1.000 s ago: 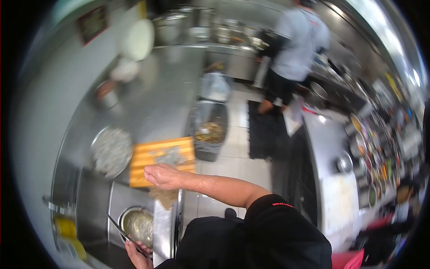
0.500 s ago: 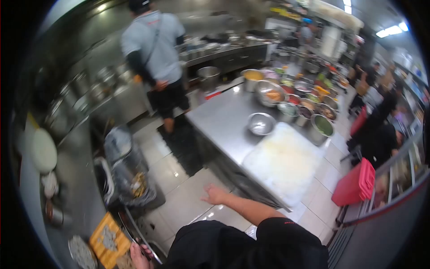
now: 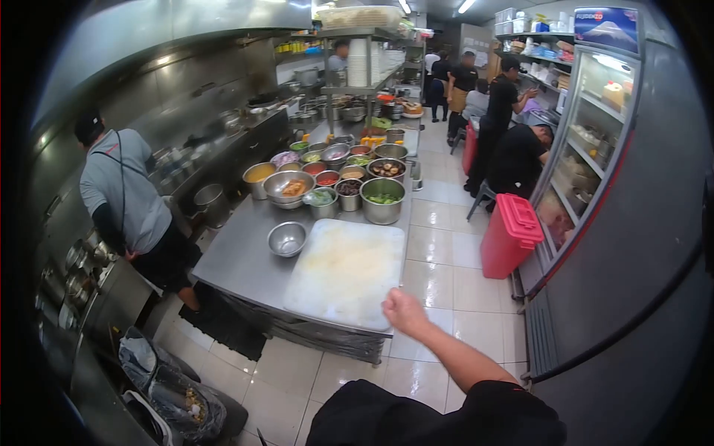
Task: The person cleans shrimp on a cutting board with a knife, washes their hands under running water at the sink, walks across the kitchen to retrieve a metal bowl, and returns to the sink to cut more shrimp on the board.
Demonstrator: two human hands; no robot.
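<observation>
My right hand (image 3: 405, 310) is held out in front of me with its fingers curled into a fist, and I see nothing in it. It appears beside the near right corner of a large white cutting board (image 3: 346, 275), which has a yellowish stain and lies on the steel table. Whether the fist touches the board I cannot tell. A steel mixing bowl (image 3: 287, 238) sits left of the board. My left hand is out of view; only a thin dark tip (image 3: 261, 437) shows at the bottom edge.
Several steel pots and bowls of cut food, including a pot of greens (image 3: 383, 199), crowd the steel table (image 3: 238, 260). A red lidded bin (image 3: 511, 236) and a glass-door fridge (image 3: 595, 141) are right. Lined trash bins (image 3: 186, 405) and a person in grey (image 3: 128, 186) are left.
My view has swung right and up, bringing the fridge and aisle in. My right hand has moved to the board's corner and closed. My left hand and the wooden board left the view.
</observation>
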